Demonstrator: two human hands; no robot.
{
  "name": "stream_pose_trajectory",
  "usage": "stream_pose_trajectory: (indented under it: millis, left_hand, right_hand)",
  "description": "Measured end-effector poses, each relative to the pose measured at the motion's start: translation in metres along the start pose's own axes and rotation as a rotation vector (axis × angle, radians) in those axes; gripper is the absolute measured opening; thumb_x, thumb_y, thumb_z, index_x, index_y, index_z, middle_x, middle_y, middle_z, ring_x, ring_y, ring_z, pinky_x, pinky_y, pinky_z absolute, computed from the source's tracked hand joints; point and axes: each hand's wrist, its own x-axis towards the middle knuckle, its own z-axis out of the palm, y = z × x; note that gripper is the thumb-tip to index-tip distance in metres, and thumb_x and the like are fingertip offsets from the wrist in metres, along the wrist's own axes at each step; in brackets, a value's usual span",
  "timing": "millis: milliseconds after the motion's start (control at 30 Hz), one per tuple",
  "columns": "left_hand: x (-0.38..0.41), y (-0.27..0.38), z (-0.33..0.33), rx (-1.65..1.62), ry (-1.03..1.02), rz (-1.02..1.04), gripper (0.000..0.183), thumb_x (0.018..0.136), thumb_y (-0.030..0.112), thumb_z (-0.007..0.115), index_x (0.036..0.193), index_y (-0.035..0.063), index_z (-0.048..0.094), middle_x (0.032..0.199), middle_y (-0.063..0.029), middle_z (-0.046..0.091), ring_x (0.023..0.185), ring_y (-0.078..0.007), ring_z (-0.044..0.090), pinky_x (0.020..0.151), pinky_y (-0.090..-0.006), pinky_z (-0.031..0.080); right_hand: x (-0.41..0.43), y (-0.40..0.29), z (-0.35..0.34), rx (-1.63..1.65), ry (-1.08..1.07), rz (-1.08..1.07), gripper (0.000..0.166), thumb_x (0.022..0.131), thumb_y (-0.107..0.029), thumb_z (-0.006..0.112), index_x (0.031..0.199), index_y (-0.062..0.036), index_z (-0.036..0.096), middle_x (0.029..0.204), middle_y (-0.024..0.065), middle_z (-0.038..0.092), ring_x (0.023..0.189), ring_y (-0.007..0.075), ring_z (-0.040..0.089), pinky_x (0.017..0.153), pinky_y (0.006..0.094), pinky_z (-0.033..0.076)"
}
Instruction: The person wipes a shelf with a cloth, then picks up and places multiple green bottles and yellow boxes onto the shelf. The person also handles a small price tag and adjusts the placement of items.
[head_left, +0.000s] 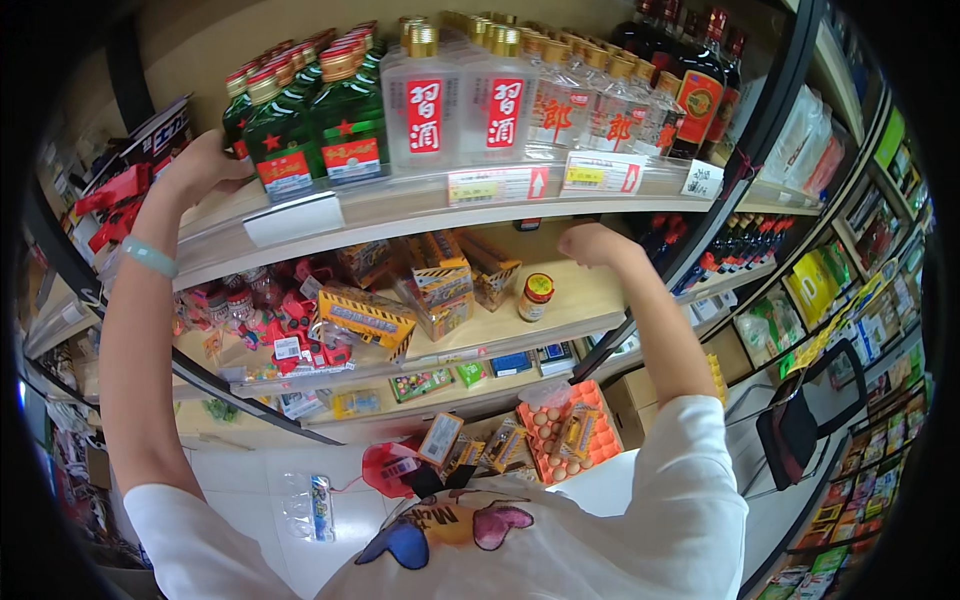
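Observation:
My left hand (208, 166), with a pale green bangle (150, 256) on the wrist, is on the upper shelf (420, 219) beside the leftmost green glass liquor bottles (279, 146). Its fingertips are partly hidden, so a grip on a bottle cannot be made out. My right hand (596, 244) hangs before the lower shelf (577, 292), fingers curled in, with nothing seen in it. Below and left of it stands a small glass jar (536, 298) with a red and yellow lid. Several yellow-and-black toy boxes (367, 318) lie tilted on that shelf.
Frosted bottles (424, 105), clear bottles (559, 97) and dark bottles (701, 94) fill the upper shelf. Red toys (300, 337) lie at lower left. An orange egg tray (566, 431) with eggs, a red bag (390, 469) and a black chair (795, 431) stand below.

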Motion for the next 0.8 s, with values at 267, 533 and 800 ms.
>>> stream_pose_trajectory:
  millis: [267,533,800]
  left_hand:
    - [-0.101,0.014,0.037,0.031,0.904,0.491,0.03,0.093,0.003,0.055,0.123,0.0012,0.056,0.116,-0.0083,0.06,0.103,-0.0158,0.058,0.086,-0.0266,0.045]
    - [-0.353,-0.141,0.129,0.54,0.778,-0.422,0.024,0.093,0.015,0.057,0.111,-0.0005,0.063,0.099,-0.0233,0.064,0.09,-0.0333,0.062,0.083,-0.0451,0.048]
    - [-0.608,-0.217,0.237,0.589,0.595,-0.941,0.02,0.086,0.02,0.065,0.088,0.0001,0.066,0.08,-0.0191,0.064,0.072,-0.0293,0.06,0.068,-0.0408,0.049]
  right_hand:
    - [0.142,0.107,0.081,-0.136,0.321,0.146,0.035,0.089,-0.027,0.054,0.115,-0.0051,0.058,0.1,0.0181,0.065,0.082,0.0327,0.064,0.074,0.0409,0.052]
    - [0.221,0.083,0.104,-0.081,0.367,0.195,0.035,0.088,-0.026,0.056,0.116,-0.0054,0.057,0.104,0.0195,0.063,0.086,0.0346,0.063,0.075,0.0418,0.052]
    - [0.223,0.095,0.119,-0.063,0.367,0.214,0.036,0.086,-0.025,0.059,0.117,-0.0058,0.056,0.107,0.0209,0.062,0.09,0.0366,0.062,0.077,0.0427,0.051]
